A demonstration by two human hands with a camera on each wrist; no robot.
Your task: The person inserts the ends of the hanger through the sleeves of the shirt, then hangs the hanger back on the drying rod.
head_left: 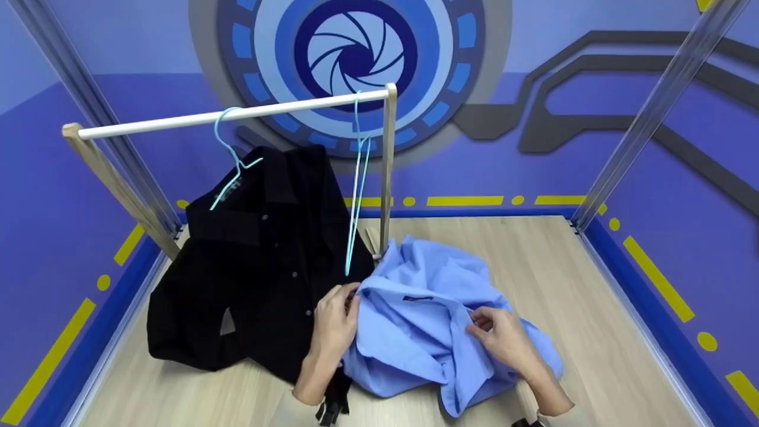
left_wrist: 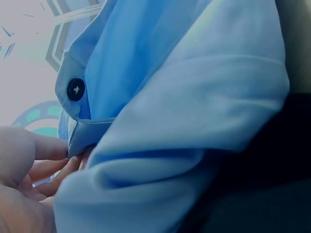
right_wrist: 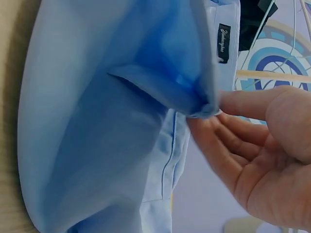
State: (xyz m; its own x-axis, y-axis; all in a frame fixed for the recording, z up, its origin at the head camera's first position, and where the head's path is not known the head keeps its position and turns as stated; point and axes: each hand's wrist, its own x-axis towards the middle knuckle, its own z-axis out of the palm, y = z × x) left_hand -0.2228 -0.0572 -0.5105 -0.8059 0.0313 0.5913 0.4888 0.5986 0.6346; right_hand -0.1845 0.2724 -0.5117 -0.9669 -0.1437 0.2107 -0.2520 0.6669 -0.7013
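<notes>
A light blue shirt (head_left: 415, 338) lies bunched on the wooden table, its collar opening turned upward. My left hand (head_left: 335, 320) pinches the shirt's edge at its left side; in the left wrist view a dark button (left_wrist: 76, 90) sits just above those fingers. On the other side of the opening, my right hand (head_left: 504, 335) pinches the collar edge between thumb and fingers. A black label (right_wrist: 224, 43) shows inside the neck in the right wrist view. Just above my left hand hangs a bare light-blue hanger (head_left: 354, 207).
A clothes rack with a white rail (head_left: 237, 112) and wooden posts stands at the back left. From it hangs a black shirt (head_left: 267, 255) on another light-blue hanger (head_left: 228, 142), its lower part reaching the table (head_left: 605, 356). Purple walls (head_left: 593, 172) enclose the table.
</notes>
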